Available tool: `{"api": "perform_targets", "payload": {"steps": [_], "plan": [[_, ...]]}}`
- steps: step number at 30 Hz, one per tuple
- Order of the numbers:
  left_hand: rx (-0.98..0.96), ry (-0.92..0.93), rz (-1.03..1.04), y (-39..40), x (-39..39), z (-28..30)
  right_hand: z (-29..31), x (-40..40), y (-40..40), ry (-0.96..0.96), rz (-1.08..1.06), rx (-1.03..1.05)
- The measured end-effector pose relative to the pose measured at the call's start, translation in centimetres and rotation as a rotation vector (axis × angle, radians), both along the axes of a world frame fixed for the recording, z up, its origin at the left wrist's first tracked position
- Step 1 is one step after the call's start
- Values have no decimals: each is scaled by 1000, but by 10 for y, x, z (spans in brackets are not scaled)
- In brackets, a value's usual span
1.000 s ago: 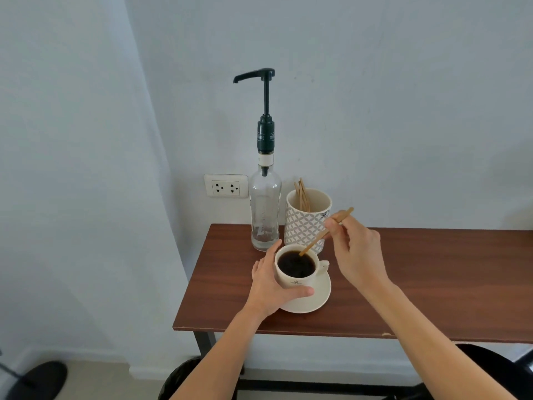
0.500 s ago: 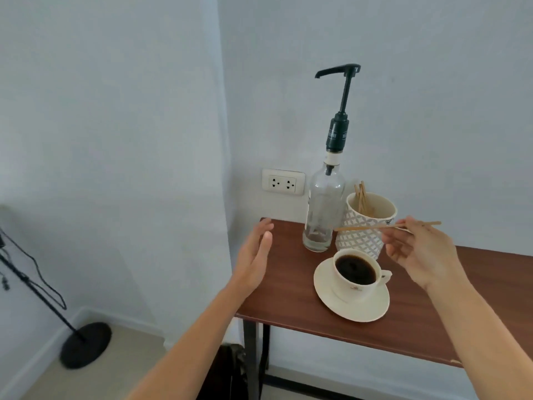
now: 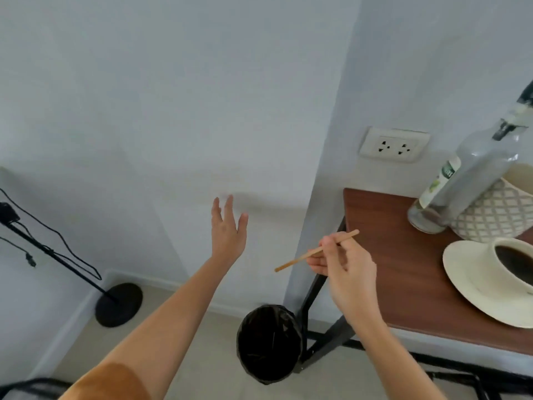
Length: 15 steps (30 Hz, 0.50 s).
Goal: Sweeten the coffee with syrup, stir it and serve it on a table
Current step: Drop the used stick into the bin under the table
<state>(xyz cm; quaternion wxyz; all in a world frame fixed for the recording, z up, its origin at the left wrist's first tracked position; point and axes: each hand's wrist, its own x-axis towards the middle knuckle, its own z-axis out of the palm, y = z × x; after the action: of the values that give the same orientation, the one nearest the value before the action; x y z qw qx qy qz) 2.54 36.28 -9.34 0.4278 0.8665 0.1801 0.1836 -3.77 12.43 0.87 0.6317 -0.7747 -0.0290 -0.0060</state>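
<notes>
Coffee cup (image 3: 513, 267) sits on its saucer (image 3: 473, 287) on the table (image 3: 403, 272) while your right hand (image 3: 346, 264) pinches the stirrer (image 3: 300, 259) above the bin (image 3: 268, 342), seemingly for discarding, left hand (image 3: 227, 229) spread, holding nothing.

Open air: your left hand (image 3: 228, 230) hangs with fingers spread before bare wall, touching nothing.
Below: a black-lined waste bin (image 3: 268, 343) stands open-mouthed just beside the desk (image 3: 386, 255) leg.
Desk's left part: bare wood.
Desk's right: syrup bottle (image 3: 464, 180), patterned cup (image 3: 496, 210) and saucer (image 3: 473, 287) crowd together.
Far left: a lamp stand (image 3: 115, 304) with trailing cable.
</notes>
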Motion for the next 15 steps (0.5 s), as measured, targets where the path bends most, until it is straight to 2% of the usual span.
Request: {"api": "perform_targets", "payload": {"steps": [4,8,11,15], "plan": [[125,-65,-62,14,12,-29,-70,4,40,43,72,-294],[152,-105,-68,15,18,-47,-145,17,53,186,113,-483],[164,-123,-55,14,22,-54,-182,21,57,259,102,-530],[170,-124,-41,17,24,-58,-188,23,61,308,30,-530]]}}
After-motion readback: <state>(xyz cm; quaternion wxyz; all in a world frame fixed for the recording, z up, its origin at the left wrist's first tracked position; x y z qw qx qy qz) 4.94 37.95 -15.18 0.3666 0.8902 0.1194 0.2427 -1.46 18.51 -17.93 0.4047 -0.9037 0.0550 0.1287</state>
